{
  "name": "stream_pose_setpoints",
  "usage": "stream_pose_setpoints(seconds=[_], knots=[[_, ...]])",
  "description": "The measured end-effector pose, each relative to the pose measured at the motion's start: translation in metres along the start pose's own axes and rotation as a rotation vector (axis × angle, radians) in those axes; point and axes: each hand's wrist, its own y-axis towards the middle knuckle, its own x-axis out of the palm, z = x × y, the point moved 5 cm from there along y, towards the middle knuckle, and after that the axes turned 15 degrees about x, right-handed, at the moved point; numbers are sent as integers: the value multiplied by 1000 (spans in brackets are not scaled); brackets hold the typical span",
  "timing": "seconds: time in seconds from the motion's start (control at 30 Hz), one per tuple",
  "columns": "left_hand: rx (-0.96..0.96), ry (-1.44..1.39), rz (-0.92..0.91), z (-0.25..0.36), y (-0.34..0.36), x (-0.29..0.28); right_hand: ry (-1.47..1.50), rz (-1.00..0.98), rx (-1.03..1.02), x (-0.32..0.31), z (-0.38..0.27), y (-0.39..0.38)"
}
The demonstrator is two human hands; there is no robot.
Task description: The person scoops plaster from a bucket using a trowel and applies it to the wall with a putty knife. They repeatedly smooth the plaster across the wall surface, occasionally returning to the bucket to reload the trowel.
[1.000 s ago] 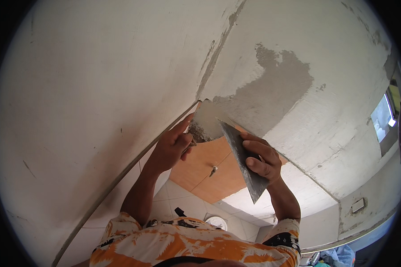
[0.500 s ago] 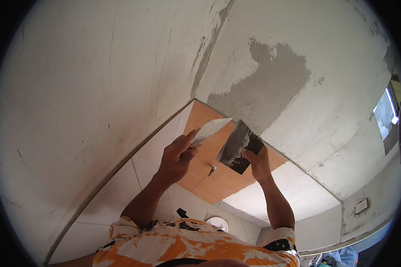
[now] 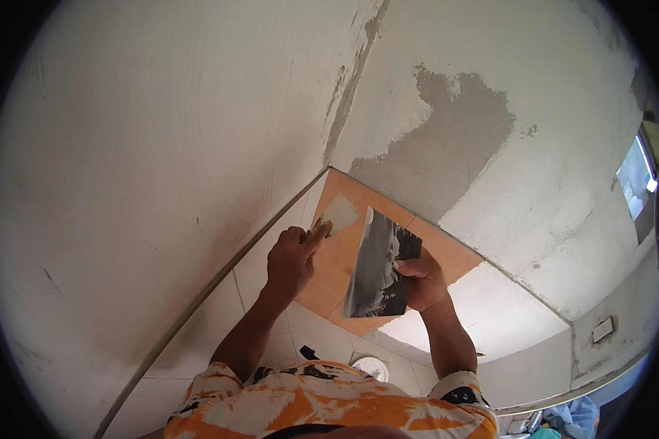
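Observation:
My left hand [image 3: 291, 262] is closed round a putty knife, its forefinger laid along the pale, plaster-smeared blade [image 3: 341, 214]; the handle is mostly hidden by the fingers. My right hand [image 3: 425, 280] grips a dark rectangular plastering trowel [image 3: 374, 263], thumb on its near face. Streaks of white plaster run down the middle of that face. A small gap separates the knife blade from the trowel's upper left edge. Both tools hang in front of orange wall tiles [image 3: 322, 282], beneath a rough grey patch [image 3: 447, 150] on the whitish plastered wall.
A plain whitish wall [image 3: 146, 168] on the left meets the patched wall at a corner. White tiles [image 3: 476, 304] adjoin the orange ones. Low down are a round white fixture [image 3: 372, 368] and a black object [image 3: 309, 353]. Plastic bags [image 3: 580, 418] lie at lower right, below a window [image 3: 635, 179].
The trowel has come lower and turned its plaster-streaked face more toward me. The knife blade has turned and drawn left, away from the trowel. A small metal fitting on the tiles is now hidden.

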Motion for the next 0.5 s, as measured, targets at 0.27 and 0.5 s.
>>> stream_pose_setpoints(seconds=[0.27, 0.5], knots=[[-559, -494, -362, -31, -159, 49, -1768, 1074, -860, 67, -189, 73], [-853, -501, -472, -50, -286, 48, -2381, 1692, -1269, 116, -310, 191]])
